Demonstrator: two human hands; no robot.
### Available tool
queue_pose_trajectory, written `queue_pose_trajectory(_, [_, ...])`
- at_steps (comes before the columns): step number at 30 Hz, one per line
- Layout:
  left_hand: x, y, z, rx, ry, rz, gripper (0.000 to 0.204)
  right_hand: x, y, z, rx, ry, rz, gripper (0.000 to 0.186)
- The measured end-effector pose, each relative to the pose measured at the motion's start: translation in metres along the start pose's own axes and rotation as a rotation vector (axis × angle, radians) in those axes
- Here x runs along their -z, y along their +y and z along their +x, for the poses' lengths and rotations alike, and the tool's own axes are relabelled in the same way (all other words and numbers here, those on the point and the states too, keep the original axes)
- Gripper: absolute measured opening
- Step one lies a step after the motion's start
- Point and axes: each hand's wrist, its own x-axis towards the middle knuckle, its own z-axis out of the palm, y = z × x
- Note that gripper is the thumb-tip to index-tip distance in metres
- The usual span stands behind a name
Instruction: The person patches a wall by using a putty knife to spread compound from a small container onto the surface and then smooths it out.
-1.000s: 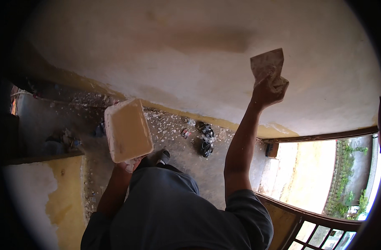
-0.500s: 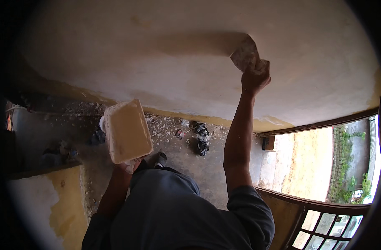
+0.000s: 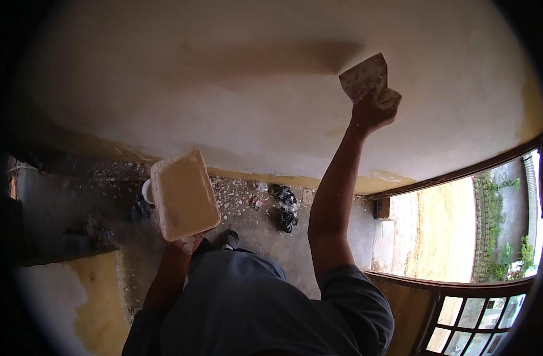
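Note:
My right arm reaches up toward the pale plastered wall [image 3: 271, 113], and my right hand [image 3: 375, 110] is closed around a wide putty knife [image 3: 363, 77]. Its broad blade, smeared with filler, points up and to the left. The blade's edge is at or just off the wall; I cannot tell whether it touches. Low on the left, my left hand [image 3: 190, 242] grips the near end of a cream rectangular tray [image 3: 188, 199] with a filler-crusted rim. Most of those fingers are hidden beneath the tray.
Pale flakes litter the concrete floor [image 3: 271, 261] along the wall's foot. Crumpled black plastic bags [image 3: 287, 221] lie there, near a small red packet [image 3: 256, 203]. A low yellow-and-white wall [image 3: 93, 291] stands at lower left. On the right are an opening and a paned window [image 3: 473, 323].
My right hand has shifted slightly right with the putty knife, whose blade has turned and shows more of its face. The tray in my left hand sits a little lower in view.

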Motion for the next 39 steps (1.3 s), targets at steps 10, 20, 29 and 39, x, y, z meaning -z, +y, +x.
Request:
queue_pose_trajectory(10, [0.003, 0.003, -0.011, -0.034, -0.078, 0.038, 0.069, -0.018, -0.029, 0.031, 0.268, -0.094, -0.217, 0.018])
queue_pose_trajectory(20, [0.009, 0.007, -0.014, -0.004, -0.113, 0.051, 0.070, -0.041, -0.068, 0.042, 0.648, -0.422, -0.511, 0.020])
queue_pose_trajectory(29, [0.006, 0.002, -0.010, 0.012, -0.161, 0.052, 0.070, -0.070, -0.113, 0.031, 0.841, -0.377, -0.373, 0.030])
queue_pose_trajectory(39, [-0.036, 0.002, -0.007, 0.024, 0.049, 0.049, 0.074, -0.035, -0.128, 0.125, 0.588, -0.074, -0.517, 0.029])
